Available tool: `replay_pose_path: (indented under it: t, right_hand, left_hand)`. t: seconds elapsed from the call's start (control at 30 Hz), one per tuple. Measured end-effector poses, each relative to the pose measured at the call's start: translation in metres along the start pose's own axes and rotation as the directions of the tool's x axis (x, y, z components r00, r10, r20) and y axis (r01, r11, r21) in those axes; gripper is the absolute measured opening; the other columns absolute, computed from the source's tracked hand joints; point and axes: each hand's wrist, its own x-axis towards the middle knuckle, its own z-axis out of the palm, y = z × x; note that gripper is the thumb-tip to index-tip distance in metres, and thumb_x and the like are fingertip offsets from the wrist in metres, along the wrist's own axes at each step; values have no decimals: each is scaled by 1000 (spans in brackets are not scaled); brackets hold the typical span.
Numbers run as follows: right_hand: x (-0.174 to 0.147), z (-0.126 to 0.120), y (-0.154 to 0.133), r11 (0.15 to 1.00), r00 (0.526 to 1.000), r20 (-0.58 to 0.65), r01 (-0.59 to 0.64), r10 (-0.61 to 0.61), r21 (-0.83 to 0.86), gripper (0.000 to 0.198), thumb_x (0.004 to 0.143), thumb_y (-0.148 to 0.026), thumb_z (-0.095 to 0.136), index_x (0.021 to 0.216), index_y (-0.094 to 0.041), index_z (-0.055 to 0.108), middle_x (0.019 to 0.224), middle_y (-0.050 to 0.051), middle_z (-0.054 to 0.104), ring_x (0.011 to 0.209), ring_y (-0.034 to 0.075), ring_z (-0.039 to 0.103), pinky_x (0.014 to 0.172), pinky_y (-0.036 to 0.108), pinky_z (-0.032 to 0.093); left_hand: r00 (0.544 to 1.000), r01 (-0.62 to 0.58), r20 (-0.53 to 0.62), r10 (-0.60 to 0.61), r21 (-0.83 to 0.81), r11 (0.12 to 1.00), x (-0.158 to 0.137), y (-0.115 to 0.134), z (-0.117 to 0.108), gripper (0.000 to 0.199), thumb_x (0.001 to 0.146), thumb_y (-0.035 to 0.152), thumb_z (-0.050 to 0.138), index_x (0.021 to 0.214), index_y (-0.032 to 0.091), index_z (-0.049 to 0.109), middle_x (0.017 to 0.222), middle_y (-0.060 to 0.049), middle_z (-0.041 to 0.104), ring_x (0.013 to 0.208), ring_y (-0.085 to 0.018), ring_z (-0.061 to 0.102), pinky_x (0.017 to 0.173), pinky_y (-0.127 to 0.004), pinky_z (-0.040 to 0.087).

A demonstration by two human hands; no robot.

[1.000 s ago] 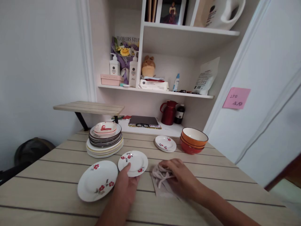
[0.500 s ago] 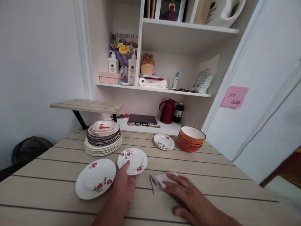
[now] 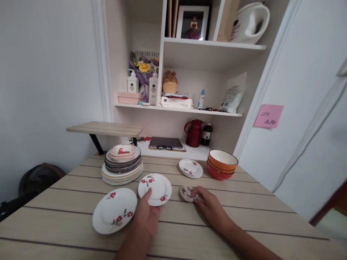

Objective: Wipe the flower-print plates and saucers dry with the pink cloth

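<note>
My left hand (image 3: 148,209) grips a small white plate (image 3: 157,191) with red flowers, thumb on top and fingers underneath. Left of it, a larger white plate (image 3: 115,209) with the same flowers lies on the wooden table (image 3: 195,234). Bunched in the fingers of my right hand (image 3: 207,202) is a pale cloth (image 3: 187,193), right of the held plate. Behind the cloth sits a short stack of small flowered plates (image 3: 190,167).
A tall stack of plates (image 3: 123,173) stands at the back left, near a small raised shelf (image 3: 105,128). Orange and red bowls (image 3: 222,164) are stacked at the back right. Beyond the table are a closed laptop (image 3: 166,142), a red jug (image 3: 193,133) and a dark bottle (image 3: 206,134).
My right hand has gathered the cloth from lying flat into a bunch and moved slightly away from me. My left hand still holds the small plate. The view has tilted up a little.
</note>
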Motion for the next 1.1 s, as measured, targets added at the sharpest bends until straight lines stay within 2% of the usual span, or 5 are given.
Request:
replay_pose_path:
  t: [0.13,0.27,0.4,0.6,1.1]
  right_hand:
    - [9,-4,3,783,919,-46,-306,391,542,30,79,-36,56,105,-24,50,71,-4,53,47,10,41,42,23,33]
    - [15,-9,-16,662,904,-72,-252,421,706,55,73,-37,68,122,-25,45,84,0,59,56,11,51,50,26,45]
    - [27,-6,-44,818,966,-133,-112,223,564,67,82,-33,57,142,-25,29,104,8,63,78,19,60,66,34,54]
    - [33,21,-57,953,960,-11,275,-279,-127,45,79,-9,47,118,-24,63,123,9,58,110,24,56,94,38,47]
    - [22,38,-52,955,988,-75,112,-137,-274,30,92,-28,42,114,-27,62,102,5,62,82,19,59,67,25,49]
  left_hand:
    - [1000,-5,18,5,24,1000,-1,-2,1,37,81,8,61,117,15,59,102,-12,73,83,-21,72,69,-35,60]
    - [997,47,61,-53,83,995,-6,-5,3,38,80,11,62,118,11,59,106,-16,72,89,-25,71,71,-37,60]
    - [983,88,149,-106,122,989,-12,-11,7,40,80,14,64,120,10,58,109,-17,71,98,-27,69,81,-39,57]
    - [935,159,302,-188,119,980,-9,-23,3,46,81,17,64,126,13,57,106,-15,72,103,-28,67,91,-42,52]
    - [839,295,433,-329,145,944,9,-38,-9,39,83,27,62,122,22,63,109,-12,72,109,-29,63,95,-41,47]
